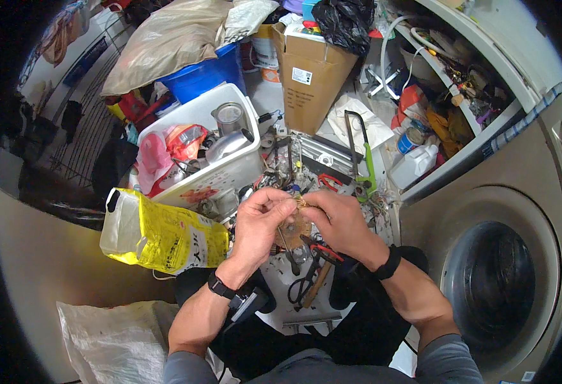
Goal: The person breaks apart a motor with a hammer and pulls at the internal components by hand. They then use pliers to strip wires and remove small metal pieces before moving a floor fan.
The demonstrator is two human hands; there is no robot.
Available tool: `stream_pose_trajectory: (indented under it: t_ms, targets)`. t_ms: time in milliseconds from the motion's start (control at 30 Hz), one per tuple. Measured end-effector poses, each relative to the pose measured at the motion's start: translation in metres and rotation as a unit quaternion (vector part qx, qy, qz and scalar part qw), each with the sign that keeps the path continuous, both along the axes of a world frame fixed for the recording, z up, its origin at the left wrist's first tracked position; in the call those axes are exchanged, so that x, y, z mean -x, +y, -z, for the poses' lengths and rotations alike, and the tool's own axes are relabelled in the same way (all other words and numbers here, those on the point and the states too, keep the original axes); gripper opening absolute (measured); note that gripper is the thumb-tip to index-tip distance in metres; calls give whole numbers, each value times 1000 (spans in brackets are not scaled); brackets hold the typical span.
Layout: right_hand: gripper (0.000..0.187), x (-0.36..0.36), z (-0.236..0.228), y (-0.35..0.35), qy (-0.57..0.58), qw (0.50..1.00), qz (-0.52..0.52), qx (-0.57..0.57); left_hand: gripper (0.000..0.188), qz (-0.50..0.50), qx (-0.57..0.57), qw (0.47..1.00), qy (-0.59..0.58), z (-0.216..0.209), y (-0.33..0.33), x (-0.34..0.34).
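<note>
In front of my knees, my left hand (pixel 263 216) and my right hand (pixel 340 221) meet, their fingers pinching a small brass-coloured piece (pixel 300 202) between them. Its exact kind is too small to make out. Beneath the hands lies a worn wooden board (pixel 299 229). Red-and-black pliers (pixel 324 251) rest just below my right hand, beside a wooden handle (pixel 319 281) and black-handled scissors (pixel 299 291). A thin screwdriver-like tool (pixel 289 255) slants below the fingers of my left hand.
A white bin (pixel 213 179) of metal scraps and a yellow bag (pixel 177 238) stand left. Beyond the hands are a green hacksaw (pixel 368 169), red-handled tool (pixel 329 182) and tall cardboard box (pixel 306 96). A washing machine (pixel 421 217) borders the right; a white sack (pixel 114 333) lies lower left.
</note>
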State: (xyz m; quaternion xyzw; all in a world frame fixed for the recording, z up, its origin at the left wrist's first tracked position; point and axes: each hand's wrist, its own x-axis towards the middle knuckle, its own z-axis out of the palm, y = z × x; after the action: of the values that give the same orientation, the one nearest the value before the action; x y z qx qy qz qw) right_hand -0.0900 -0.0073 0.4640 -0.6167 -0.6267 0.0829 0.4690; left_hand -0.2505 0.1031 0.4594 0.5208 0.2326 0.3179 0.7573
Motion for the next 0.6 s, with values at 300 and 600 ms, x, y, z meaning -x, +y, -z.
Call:
stream_pose_trajectory:
  t_ms: [300,600]
  targets:
    - [12,2,-8,-4,210,966,-27,146,8,-19,-48,997,56,-4,-6,2]
    - [21,-14,-34,-15,374,923,44,83,7,-7,85,996,1,8,6,10]
